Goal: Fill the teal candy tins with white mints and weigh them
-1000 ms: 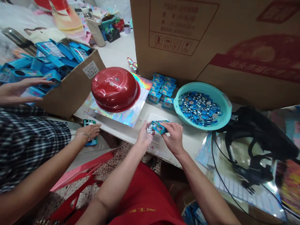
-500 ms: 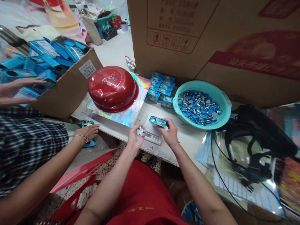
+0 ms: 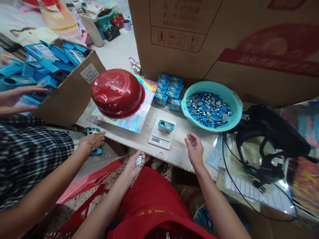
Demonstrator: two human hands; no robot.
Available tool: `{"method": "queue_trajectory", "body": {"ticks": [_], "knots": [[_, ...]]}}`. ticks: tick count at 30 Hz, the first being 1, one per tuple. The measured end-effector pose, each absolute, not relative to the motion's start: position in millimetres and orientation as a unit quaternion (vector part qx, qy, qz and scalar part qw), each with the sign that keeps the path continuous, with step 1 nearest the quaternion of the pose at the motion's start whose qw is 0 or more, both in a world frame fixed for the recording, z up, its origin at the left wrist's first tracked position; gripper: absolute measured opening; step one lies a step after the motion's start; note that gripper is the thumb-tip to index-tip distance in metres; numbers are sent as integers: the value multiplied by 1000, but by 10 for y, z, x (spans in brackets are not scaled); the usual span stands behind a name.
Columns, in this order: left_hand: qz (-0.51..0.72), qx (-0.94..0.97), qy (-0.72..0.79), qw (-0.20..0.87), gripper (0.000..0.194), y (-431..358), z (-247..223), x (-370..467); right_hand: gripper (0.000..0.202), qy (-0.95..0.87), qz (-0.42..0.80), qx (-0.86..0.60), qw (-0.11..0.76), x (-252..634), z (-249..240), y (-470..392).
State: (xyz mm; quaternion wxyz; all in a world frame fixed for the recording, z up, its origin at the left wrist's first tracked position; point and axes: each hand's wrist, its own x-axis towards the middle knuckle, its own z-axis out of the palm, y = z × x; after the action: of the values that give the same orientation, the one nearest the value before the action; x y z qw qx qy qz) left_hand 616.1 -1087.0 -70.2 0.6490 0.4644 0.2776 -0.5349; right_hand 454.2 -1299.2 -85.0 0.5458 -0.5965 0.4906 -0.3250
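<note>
My left hand [image 3: 134,164], palm up near the front edge of the table, is cupped around several small white pieces [image 3: 139,160]. A blue printed tin [image 3: 166,126] with a round hole in its top stands on a white kitchen scale [image 3: 159,142]; the digits on its display are too blurred to read. Right of the scale, my right hand [image 3: 194,148] hovers over the table with loosely bent fingers and nothing in it. Behind the scale stand several more small blue tins [image 3: 161,99] in rows.
A turquoise basin [image 3: 238,114] holds many round blue and silver caps. An upturned red basin [image 3: 116,93] rests on shiny sheets. At left, a co-worker's hand [image 3: 21,96] touches blue tins in a cardboard box [image 3: 72,89]. Black straps [image 3: 264,149] and a cable lie at right.
My right hand has let go of the blue tin, leaving it on the scale, and moved right. My left hand has drawn back toward me with the white pieces.
</note>
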Motion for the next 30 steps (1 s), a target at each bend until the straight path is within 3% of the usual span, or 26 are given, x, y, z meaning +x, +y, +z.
{"method": "queue_trajectory", "body": {"ticks": [7, 20, 30], "knots": [[-544, 516, 235, 618, 11, -10697, -888, 5963, 43, 525, -280, -583, 554, 4033, -1010, -12654], [-557, 550, 194, 591, 14, -10668, -945, 5837, 42, 510, -233, -575, 596, 4074, -1065, -12433], [-528, 543, 115, 643, 36, -11029, -603, 6188, 43, 493, -248, -594, 586, 4239, -1046, -12534]]}}
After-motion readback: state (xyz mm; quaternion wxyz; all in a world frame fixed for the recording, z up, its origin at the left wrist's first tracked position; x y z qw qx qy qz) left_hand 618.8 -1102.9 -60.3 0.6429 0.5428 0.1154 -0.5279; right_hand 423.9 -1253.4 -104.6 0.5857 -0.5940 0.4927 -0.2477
